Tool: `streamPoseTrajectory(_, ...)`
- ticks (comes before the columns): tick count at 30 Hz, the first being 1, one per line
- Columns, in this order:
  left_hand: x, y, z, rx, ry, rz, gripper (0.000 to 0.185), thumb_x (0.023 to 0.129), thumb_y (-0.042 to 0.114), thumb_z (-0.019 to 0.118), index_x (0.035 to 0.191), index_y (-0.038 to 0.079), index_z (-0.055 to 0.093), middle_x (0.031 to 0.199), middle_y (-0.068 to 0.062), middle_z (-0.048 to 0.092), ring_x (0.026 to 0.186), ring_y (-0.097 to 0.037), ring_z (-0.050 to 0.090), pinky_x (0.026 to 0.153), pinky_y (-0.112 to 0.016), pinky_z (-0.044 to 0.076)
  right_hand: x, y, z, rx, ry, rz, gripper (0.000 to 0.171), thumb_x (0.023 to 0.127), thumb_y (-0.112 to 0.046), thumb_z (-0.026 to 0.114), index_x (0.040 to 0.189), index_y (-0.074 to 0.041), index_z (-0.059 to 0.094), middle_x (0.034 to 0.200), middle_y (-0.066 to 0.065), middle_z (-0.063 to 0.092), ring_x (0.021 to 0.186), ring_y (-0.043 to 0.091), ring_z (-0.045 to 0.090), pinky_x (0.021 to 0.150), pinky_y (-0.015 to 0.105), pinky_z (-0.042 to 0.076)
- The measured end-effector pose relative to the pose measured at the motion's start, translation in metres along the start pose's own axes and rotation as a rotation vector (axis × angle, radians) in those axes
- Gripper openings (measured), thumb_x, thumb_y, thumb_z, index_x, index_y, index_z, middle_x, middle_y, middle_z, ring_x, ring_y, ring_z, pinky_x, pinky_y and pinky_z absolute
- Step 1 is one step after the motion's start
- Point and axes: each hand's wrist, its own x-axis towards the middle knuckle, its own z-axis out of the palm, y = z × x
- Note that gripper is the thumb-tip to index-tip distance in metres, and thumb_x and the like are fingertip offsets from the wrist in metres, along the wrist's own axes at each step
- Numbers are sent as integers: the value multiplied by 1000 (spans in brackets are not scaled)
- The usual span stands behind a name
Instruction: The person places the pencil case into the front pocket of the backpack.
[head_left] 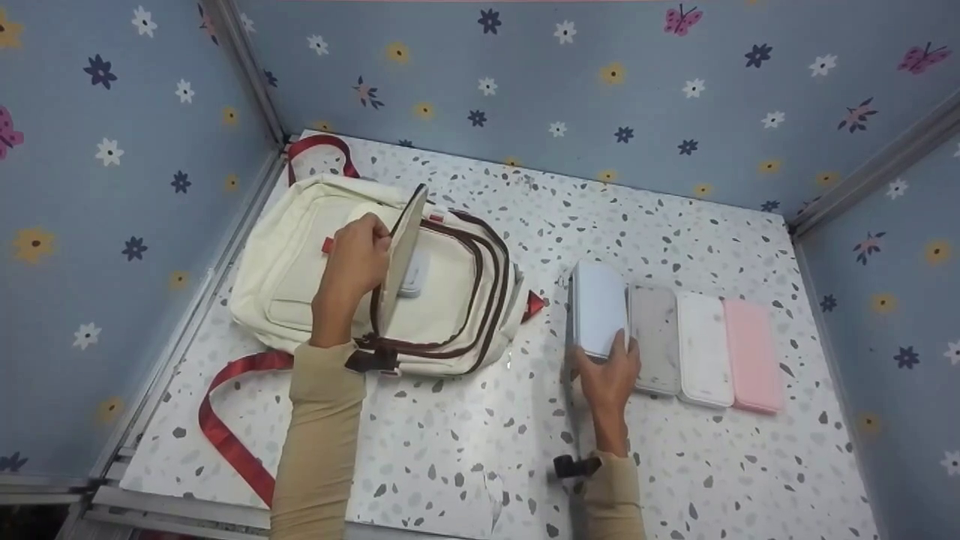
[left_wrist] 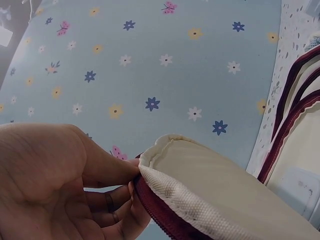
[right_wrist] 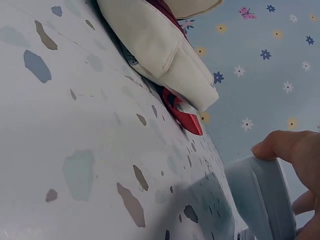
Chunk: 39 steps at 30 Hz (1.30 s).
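Head view: The left hand [head_left: 355, 251] pinches the raised flap [head_left: 403, 259] of a cream backpack [head_left: 277, 232], left; the right hand [head_left: 609, 371] grips a light-blue case [head_left: 600, 304] at the counter's [head_left: 442, 442] right.
Left wrist: The hand holds the flap's edge.
Right wrist: The hand clasps the case.

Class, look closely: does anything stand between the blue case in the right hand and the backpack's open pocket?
Nothing visible blocks the blue case from the pocket: the left hand holds the flap up. A red tab juts between, low beside the backpack.
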Motion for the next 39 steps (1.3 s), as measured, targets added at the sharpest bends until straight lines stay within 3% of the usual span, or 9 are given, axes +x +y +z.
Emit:
streamPoseTrajectory(16, 1, 0, 0, 22, 0, 6, 16, 96, 6, 47, 102, -5, 57, 99, -21, 61, 96, -34, 55, 87, -47, 43, 2, -8, -3, 163, 92, -164, 81, 75, -20, 78, 143, 1, 38, 147, 29, 31, 135, 43, 32, 112, 52, 27)
streamPoseTrajectory(23, 2, 0, 1, 27, -7, -7, 16, 96, 7, 47, 102, -4, 57, 99, -20, 60, 97, -34, 55, 88, -47, 42, 1, -16, -7, 201, 62, -186, 80, 76, -19, 77, 144, -2, 39, 150, 27, 28, 138, 42, 29, 112, 52, 27)
streamPoseTrajectory(39, 1, 1, 1, 25, -6, -9, 15, 96, 8, 47, 100, -3, 57, 99, -20, 61, 97, -34, 56, 88, -47, 42, 3, -31, -9, 231, -10, -406, 80, 74, -23, 80, 142, -5, 43, 148, 24, 33, 137, 39, 33, 108, 53, 32)
